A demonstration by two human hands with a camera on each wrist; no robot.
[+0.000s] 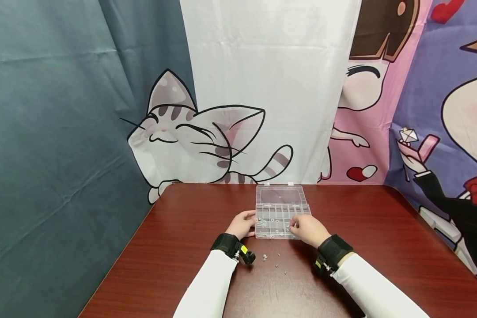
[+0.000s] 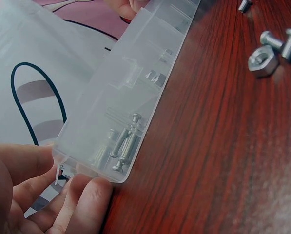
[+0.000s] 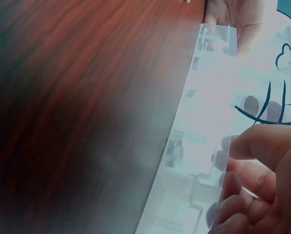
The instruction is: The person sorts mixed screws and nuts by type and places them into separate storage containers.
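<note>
A clear plastic compartment box (image 1: 264,235) lies on the table with its lid (image 1: 280,195) raised behind. My left hand (image 1: 242,224) grips the box's left end, thumb and fingers around its corner in the left wrist view. Several long screws (image 2: 126,142) lie in the compartment at that end, and a nut (image 2: 156,78) sits farther along. My right hand (image 1: 308,229) reaches over the right part of the box, fingers curled and fingertips down at the compartments. In the right wrist view those fingers (image 3: 252,183) overlap the translucent wall; I cannot tell whether they pinch anything.
On the table (image 1: 198,203) in front of the box lie loose hardware pieces, among them a nut (image 2: 262,62) and several small screws (image 2: 272,41). A printed cloth (image 1: 270,88) hangs behind the table, and a teal cloth (image 1: 63,132) hangs at the left.
</note>
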